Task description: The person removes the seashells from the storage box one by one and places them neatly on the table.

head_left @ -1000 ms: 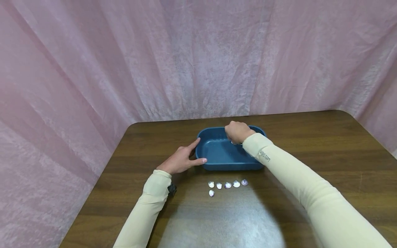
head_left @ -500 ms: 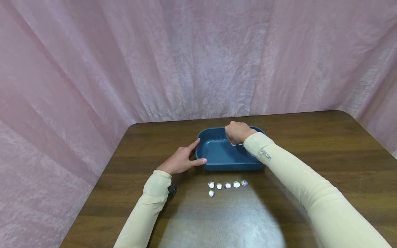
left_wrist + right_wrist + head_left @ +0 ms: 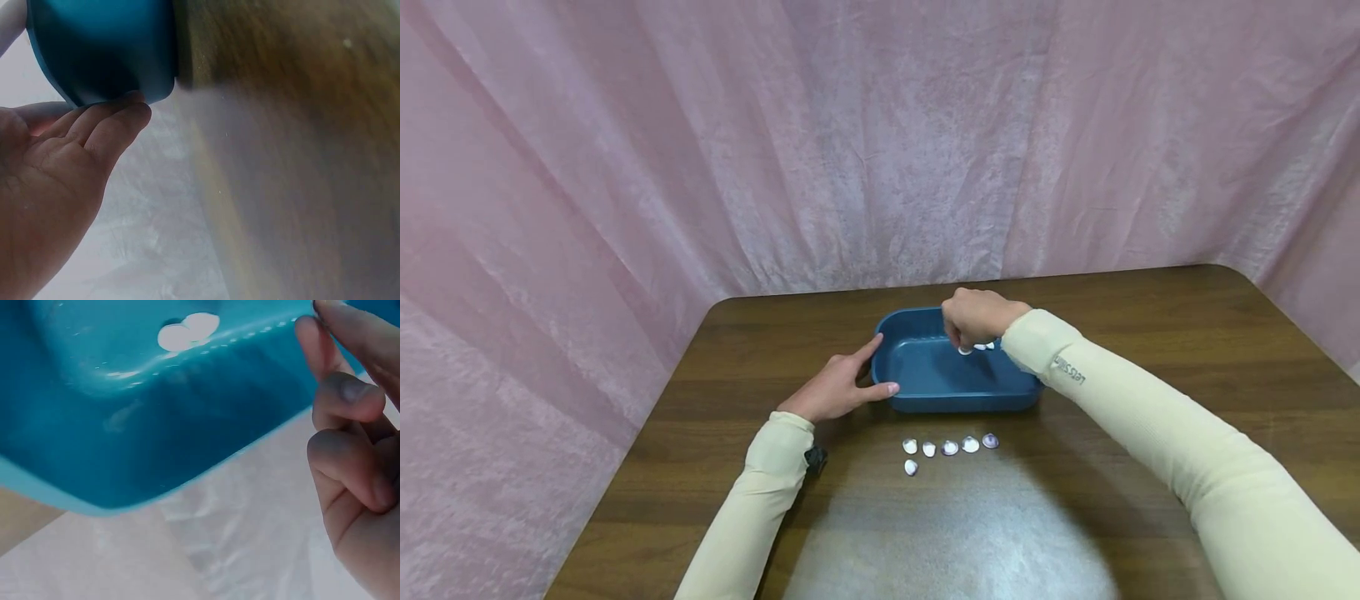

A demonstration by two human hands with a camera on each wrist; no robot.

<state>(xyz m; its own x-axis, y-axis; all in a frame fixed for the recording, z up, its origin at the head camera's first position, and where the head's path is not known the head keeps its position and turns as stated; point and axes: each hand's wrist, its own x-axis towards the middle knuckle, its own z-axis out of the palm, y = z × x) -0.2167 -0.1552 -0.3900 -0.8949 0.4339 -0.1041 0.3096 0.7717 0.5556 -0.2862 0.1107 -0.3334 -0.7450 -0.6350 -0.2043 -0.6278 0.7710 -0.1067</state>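
Observation:
A blue rectangular basin stands on the wooden table. My left hand rests against its left end with straight fingers, thumb at the front rim. In the left wrist view, those fingers lie along the outer wall. Over the basin's inside, my right hand has curled fingers and pinches a small white seashell at the fingertips. Two white seashells lie touching on the basin floor in the right wrist view, which does not show the pinched one.
Several white and purplish seashells lie in a row on the table in front of the basin. Another single shell sits below the row's left end. A pink curtain hangs behind the table.
My right wrist and forearm have shifted to the right and slightly up, and more shells show under the hand. The left hand stays on the basin.

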